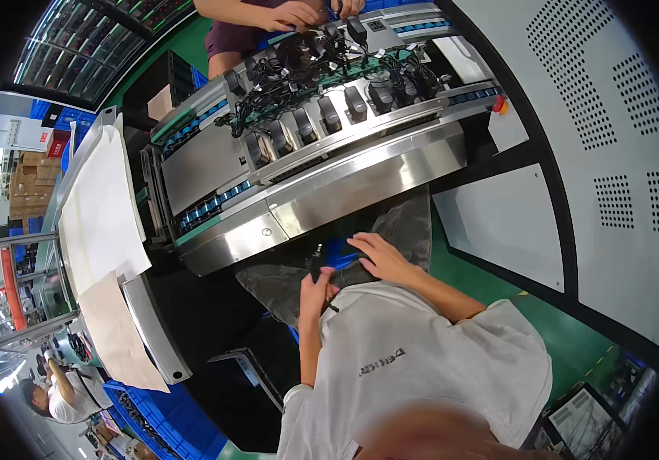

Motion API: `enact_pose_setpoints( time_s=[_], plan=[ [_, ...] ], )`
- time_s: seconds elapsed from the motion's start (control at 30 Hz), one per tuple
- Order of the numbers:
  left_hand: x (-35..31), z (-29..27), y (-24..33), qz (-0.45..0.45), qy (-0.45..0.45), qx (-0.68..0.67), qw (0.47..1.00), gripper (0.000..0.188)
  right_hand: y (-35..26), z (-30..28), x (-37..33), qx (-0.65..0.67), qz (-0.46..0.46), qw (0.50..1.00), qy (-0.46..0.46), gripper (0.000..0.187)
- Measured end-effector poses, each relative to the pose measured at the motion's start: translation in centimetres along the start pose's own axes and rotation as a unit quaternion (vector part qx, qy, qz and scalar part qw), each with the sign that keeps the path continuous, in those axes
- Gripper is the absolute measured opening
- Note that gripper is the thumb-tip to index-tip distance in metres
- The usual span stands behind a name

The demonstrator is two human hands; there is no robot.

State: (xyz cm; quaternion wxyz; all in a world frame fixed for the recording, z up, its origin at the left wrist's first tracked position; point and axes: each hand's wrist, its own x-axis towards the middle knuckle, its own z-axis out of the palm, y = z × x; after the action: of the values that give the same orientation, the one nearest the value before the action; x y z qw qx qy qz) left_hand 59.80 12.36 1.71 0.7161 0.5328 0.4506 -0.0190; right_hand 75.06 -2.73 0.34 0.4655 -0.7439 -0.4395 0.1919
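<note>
My left hand (316, 293) is closed around a thin black cable (317, 261) with a light tip, held low in front of my body. To its right, my right hand (379, 256) has its fingers spread and holds nothing that I can see. Both hands are over a dark, see-through plastic bag (408, 222) with something blue (337, 251) showing in its middle. Beyond them, a row of black power adapters (329, 115) stands in slots along a metal conveyor line (360, 172), their cords tangled in a heap (299, 69) behind.
Another person's hands (295, 15) work at the line's far side. An emergency stop button (500, 105) sits at its right end, by a large white machine cabinet (498, 222). At left are paper sheets (103, 207) and a blue bin (176, 414); another person (69, 391) is farther off.
</note>
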Motion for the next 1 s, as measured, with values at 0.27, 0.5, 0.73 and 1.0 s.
enact_pose_setpoints(
  time_s=[0.27, 0.5, 0.73, 1.0],
  plan=[
    [-6.4, 2.0, 7.2, 0.090, -0.168, 0.243, 0.951, 0.021, -0.4, -0.9, 3.6, -0.069, -0.202, 0.968, -0.130, 0.041],
    [-8.0, -1.5, 4.8, 0.149, -0.084, 0.193, 0.966, 0.021, -2.7, 2.1, 2.0, 0.132, 0.089, 0.868, -0.471, 0.037],
    [-7.3, -3.1, 2.8, 0.112, -0.069, 0.023, 0.991, 0.018, -2.6, 1.9, -1.7, 0.233, 0.114, 0.919, -0.297, 0.037],
    [-4.9, -3.2, 1.3, 0.175, -0.058, -0.091, 0.979, 0.024, -7.1, 0.7, 1.6, 0.249, 0.099, 0.954, -0.138, 0.053]
  ],
)
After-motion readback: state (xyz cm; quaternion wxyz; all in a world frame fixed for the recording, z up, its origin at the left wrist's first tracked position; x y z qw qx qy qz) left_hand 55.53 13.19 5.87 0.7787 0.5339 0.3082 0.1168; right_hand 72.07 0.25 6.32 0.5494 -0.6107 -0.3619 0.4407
